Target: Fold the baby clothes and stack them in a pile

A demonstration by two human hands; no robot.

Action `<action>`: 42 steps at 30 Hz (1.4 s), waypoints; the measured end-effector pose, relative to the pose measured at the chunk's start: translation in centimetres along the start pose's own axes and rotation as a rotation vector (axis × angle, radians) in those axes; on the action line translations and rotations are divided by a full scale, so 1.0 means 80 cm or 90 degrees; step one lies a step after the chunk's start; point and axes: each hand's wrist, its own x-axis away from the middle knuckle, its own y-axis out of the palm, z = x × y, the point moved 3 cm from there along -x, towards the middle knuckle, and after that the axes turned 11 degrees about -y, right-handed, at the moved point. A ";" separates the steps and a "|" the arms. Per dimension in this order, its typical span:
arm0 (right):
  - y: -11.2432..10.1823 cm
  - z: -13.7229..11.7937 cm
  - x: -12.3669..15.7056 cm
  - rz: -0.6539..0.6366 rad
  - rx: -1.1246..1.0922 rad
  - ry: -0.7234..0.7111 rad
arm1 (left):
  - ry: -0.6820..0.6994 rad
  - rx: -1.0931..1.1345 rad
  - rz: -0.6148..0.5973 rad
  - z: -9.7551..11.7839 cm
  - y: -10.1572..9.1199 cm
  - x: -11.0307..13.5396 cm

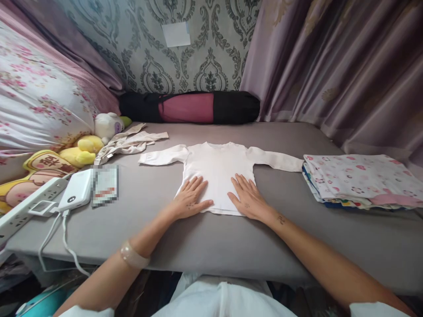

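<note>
A small white long-sleeved shirt [218, 169] lies spread flat on the grey mattress [211, 237], sleeves stretched out to both sides. My left hand [191, 197] rests palm down on the shirt's lower left part, fingers stretched out. My right hand [246, 197] lies flat on the lower right part, fingers also extended. Neither hand holds anything. A pale bangle sits on my left wrist.
A stack of folded patterned clothes [360, 180] lies at the right. A crumpled beige garment [127, 143], plush toys [82, 147], a white power bank [76, 190], a phone [105, 185] and a power strip [29, 206] are at the left. A black-and-pink roll [190, 107] lies against the wall.
</note>
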 end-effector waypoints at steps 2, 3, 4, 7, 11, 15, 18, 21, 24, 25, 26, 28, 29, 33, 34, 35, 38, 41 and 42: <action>-0.006 0.010 0.010 -0.004 0.010 0.027 | -0.016 -0.016 0.004 -0.022 -0.009 0.007; -0.009 0.013 0.012 -0.009 0.017 0.035 | -0.026 -0.026 0.015 -0.028 -0.013 0.008; -0.010 0.015 0.011 -0.014 0.024 0.042 | -0.041 -0.042 0.032 -0.030 -0.017 0.006; -0.013 0.015 -0.010 -0.016 0.036 0.052 | -0.092 -0.096 0.095 -0.015 -0.027 -0.016; -0.012 0.017 -0.064 -0.002 0.018 0.037 | -0.044 -0.087 0.097 0.018 -0.025 -0.081; -0.013 0.032 -0.115 -0.001 0.013 0.079 | -0.063 -0.046 0.053 0.016 -0.017 -0.154; -0.017 0.047 -0.143 0.003 0.011 0.116 | -0.116 -0.040 0.063 0.000 -0.019 -0.192; -0.020 0.063 -0.165 0.010 0.011 0.148 | -0.150 -0.046 0.075 -0.013 -0.024 -0.216; -0.021 0.077 -0.182 0.024 0.020 0.184 | -0.186 -0.050 0.100 -0.020 -0.026 -0.231; -0.020 0.081 -0.185 0.031 0.024 0.193 | -0.200 -0.052 0.112 -0.022 -0.026 -0.235; -0.020 0.083 -0.188 0.038 0.028 0.199 | -0.214 -0.053 0.126 -0.023 -0.025 -0.238; -0.018 0.085 -0.191 0.053 0.031 0.200 | -0.232 -0.058 0.150 -0.023 -0.024 -0.241; -0.017 0.085 -0.191 0.061 0.028 0.198 | -0.235 -0.059 0.155 -0.023 -0.023 -0.241; -0.021 0.087 -0.187 0.066 -0.030 0.190 | -0.236 -0.058 0.143 -0.023 -0.022 -0.240; -0.024 0.089 -0.185 0.058 -0.063 0.184 | -0.237 -0.057 0.141 -0.024 -0.022 -0.239; -0.028 0.093 -0.182 0.055 -0.102 0.173 | -0.238 -0.057 0.140 -0.024 -0.023 -0.239; -0.049 0.114 -0.168 0.117 -0.215 0.144 | -0.227 -0.062 0.141 -0.023 -0.025 -0.238; -0.072 0.149 -0.142 0.222 -0.246 0.185 | -0.215 -0.069 0.153 -0.022 -0.026 -0.237; -0.077 0.162 -0.131 0.247 -0.229 0.224 | -0.214 -0.071 0.157 -0.022 -0.026 -0.236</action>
